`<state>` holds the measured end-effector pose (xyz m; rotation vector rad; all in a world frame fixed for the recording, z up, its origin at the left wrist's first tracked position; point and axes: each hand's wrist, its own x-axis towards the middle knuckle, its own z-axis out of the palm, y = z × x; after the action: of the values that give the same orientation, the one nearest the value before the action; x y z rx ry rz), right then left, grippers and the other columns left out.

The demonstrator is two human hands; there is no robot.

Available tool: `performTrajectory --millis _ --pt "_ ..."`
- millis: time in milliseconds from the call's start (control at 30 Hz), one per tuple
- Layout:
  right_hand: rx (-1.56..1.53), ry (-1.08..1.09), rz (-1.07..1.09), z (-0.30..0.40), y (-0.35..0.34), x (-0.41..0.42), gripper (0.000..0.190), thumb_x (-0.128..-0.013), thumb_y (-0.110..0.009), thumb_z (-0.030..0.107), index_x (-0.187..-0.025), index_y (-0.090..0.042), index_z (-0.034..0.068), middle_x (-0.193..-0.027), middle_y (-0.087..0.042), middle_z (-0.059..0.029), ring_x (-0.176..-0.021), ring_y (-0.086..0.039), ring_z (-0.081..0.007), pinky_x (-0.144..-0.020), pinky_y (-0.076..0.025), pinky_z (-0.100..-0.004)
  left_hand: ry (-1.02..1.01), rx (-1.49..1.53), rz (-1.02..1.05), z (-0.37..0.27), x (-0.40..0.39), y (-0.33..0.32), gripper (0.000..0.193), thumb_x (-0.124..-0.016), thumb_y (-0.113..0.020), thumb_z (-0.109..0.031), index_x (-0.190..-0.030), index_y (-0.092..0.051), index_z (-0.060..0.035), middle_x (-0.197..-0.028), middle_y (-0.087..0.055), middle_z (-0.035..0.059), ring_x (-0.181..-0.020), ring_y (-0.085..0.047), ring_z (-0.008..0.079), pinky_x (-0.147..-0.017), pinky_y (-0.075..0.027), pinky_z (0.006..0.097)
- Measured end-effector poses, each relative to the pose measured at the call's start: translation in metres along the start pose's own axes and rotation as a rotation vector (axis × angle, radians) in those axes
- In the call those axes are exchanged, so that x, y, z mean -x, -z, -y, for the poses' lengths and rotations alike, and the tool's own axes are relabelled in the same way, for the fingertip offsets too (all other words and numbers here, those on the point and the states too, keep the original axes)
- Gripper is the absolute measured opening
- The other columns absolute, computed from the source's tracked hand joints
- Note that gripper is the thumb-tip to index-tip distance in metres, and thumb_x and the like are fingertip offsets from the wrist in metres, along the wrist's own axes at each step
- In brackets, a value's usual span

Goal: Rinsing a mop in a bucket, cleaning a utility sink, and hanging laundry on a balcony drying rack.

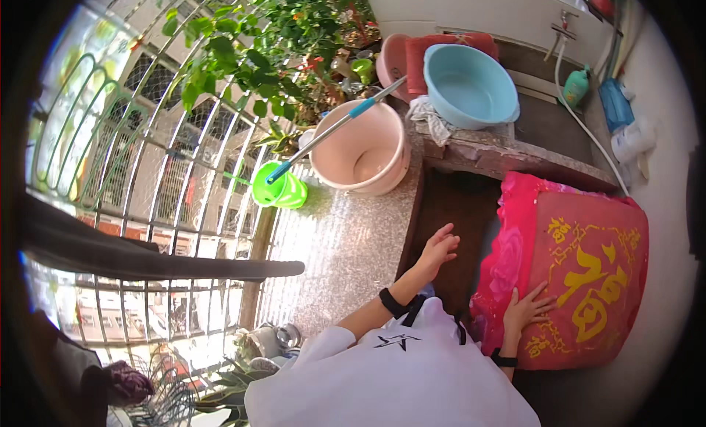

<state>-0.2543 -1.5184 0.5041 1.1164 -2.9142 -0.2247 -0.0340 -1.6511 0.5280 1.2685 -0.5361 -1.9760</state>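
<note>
My left hand point(440, 247) is raised in front of my body, over the dark floor, with nothing in it and its fingers slightly apart. My right hand point(529, 308) rests palm down near the left edge of a red cover point(584, 278), its fingers spread. Yellow characters and floral scrolls decorate the cover, and a pink ruffled border point(510, 245) hangs along its near side. What lies under the cover is hidden. Black bands circle both wrists.
A granite ledge point(353, 245) holds a pink bucket point(358, 143), a green pail point(280, 185) and a telescopic pole point(336, 132) laid across them. A blue basin point(471, 85) stands by the sink point(551, 118). A dark rail point(220, 264) juts in from the left. Potted plants point(242, 57) line the window bars.
</note>
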Motion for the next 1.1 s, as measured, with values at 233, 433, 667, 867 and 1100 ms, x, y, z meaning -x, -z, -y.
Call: performTrajectory --millis 233,433,667,867,1100 --pt "-0.022 0.239 -0.403 -0.019 -0.049 -0.013 0.047 -0.09 -0.036 0.036 -0.134 -0.031 0.018 -0.138 -0.024 -0.0192 -0.125 -0.026 -0.0373 -0.096 -0.028 -0.0514 -0.003 -0.123 -0.114 0.041 0.087 0.032 0.064 -0.079 -0.056 -0.026 -0.134 -0.029 -0.0118 -0.101 -0.053 0.0025 -0.087 -0.048 0.0119 -0.074 -0.043 0.0281" --pt "-0.733 0.365 -0.409 -0.044 -0.059 -0.046 0.039 -0.091 -0.041 0.028 -0.113 -0.051 -0.003 -0.118 -0.048 -0.0226 -0.106 -0.048 -0.0355 -0.09 -0.038 -0.0389 -0.332 -0.764 0.139 0.11 0.06 -0.019 0.076 -0.068 -0.06 -0.028 -0.133 -0.026 -0.0064 -0.107 -0.054 0.0229 -0.096 -0.055 0.0323 -0.081 -0.044 0.0348" --pt "-0.801 0.156 -0.243 -0.054 -0.042 -0.053 0.032 -0.09 -0.044 0.018 -0.111 -0.05 -0.005 -0.109 -0.053 -0.0203 -0.102 -0.051 -0.031 -0.087 -0.04 -0.0347 -0.54 -1.05 0.272 0.193 0.052 -0.137 0.073 -0.065 -0.06 -0.024 -0.128 -0.032 -0.001 -0.11 -0.045 0.0246 -0.095 -0.051 0.0389 -0.077 -0.042 0.0436" --pt "-0.834 0.253 -0.363 -0.022 0.011 -0.03 0.028 -0.089 -0.044 0.018 -0.105 -0.052 -0.003 -0.098 -0.054 -0.0193 -0.09 -0.051 -0.0325 -0.078 -0.04 -0.0369 -0.633 -0.689 0.134 0.226 0.036 -0.115 0.022 -0.074 -0.051 -0.02 -0.083 -0.061 -0.002 -0.078 -0.06 0.0182 -0.077 -0.058 0.0326 -0.068 -0.045 0.0426" --pt "-1.038 0.793 -0.657 0.041 0.13 0.054 0.023 -0.088 -0.042 0.018 -0.096 -0.055 0.001 -0.081 -0.055 -0.0177 -0.071 -0.051 -0.0349 -0.063 -0.041 -0.0404 -0.384 -0.798 0.064 0.143 0.076 -0.032 0.031 -0.083 -0.046 -0.029 -0.085 -0.06 -0.0008 -0.08 -0.06 0.019 -0.079 -0.058 0.0341 -0.069 -0.045 0.0424"
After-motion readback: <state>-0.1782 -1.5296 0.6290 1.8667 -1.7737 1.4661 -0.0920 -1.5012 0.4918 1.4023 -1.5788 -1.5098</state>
